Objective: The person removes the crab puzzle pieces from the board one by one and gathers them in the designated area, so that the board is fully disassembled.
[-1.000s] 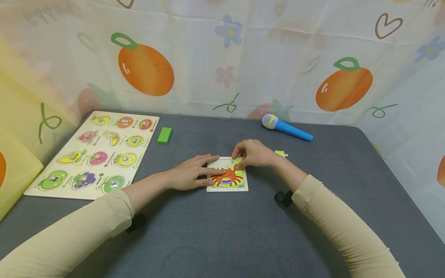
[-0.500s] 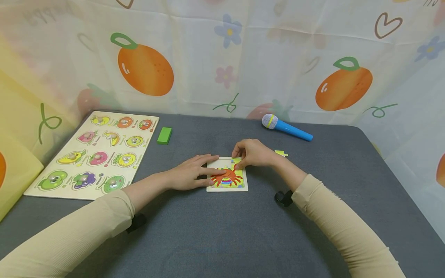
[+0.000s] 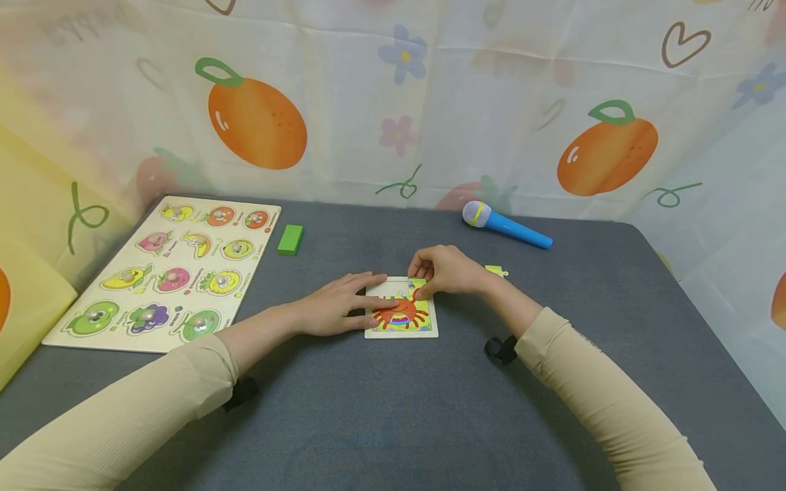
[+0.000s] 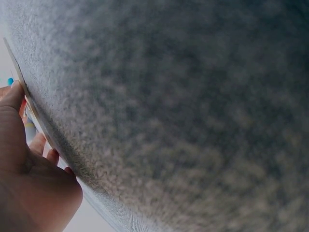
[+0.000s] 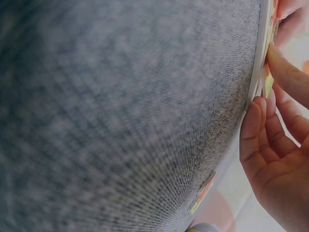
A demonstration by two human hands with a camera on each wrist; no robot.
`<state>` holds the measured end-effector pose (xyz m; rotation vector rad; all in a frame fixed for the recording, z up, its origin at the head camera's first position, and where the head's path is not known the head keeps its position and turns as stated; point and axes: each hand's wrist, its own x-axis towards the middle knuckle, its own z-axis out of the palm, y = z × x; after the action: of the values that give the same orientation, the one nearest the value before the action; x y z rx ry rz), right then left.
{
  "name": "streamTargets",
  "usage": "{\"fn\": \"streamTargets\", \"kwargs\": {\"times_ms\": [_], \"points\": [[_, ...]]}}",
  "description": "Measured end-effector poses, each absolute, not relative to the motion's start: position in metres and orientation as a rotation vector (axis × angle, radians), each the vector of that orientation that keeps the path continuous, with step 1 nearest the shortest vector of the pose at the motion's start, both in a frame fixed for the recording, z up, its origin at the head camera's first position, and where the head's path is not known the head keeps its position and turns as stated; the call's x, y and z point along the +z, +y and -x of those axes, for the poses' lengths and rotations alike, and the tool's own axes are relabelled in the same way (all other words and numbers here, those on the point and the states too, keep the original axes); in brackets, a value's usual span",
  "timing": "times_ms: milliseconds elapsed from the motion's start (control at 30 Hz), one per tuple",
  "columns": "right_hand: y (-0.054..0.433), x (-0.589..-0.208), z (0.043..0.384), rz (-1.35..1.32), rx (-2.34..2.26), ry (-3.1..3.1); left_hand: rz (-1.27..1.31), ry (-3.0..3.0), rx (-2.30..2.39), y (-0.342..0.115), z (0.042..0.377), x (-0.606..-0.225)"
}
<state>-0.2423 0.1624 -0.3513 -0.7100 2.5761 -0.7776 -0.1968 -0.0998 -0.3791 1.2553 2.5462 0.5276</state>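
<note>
A small jigsaw tray (image 3: 402,335) with a white border holds a red crab picture in the head view; its upper left part shows bare white. My left hand (image 3: 329,307) lies over its left side, fingers spread and fairly straight, the index finger across the crab. At the upper right corner my right hand (image 3: 453,270) pinches a yellow puzzle piece (image 3: 417,283) between thumb and fingers. In the right wrist view the piece (image 5: 268,86) stands slightly tilted at the tray's edge, the thumb close over the tray. The left wrist view shows the left fingers at the tray's edge.
Another yellow puzzle piece (image 3: 497,271) lies beyond the right wrist. A blue toy microphone (image 3: 508,226) rests toward the back. On the left are a green block (image 3: 290,240) and a large fruit peg puzzle (image 3: 156,273). A fruit-print cloth (image 3: 350,88) hangs behind the table.
My right fingers shift very slightly at the tray's upper right corner, with the piece still pinched. The left hand stays where it was.
</note>
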Motion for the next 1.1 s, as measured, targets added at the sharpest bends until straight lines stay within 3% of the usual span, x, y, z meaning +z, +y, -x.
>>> {"fn": "streamTargets", "kwargs": {"times_ms": [1100], "points": [[0.165,-0.351,0.242,0.749,-0.801,2.547,-1.272,2.509,0.441,-0.080,0.191,-0.371]]}}
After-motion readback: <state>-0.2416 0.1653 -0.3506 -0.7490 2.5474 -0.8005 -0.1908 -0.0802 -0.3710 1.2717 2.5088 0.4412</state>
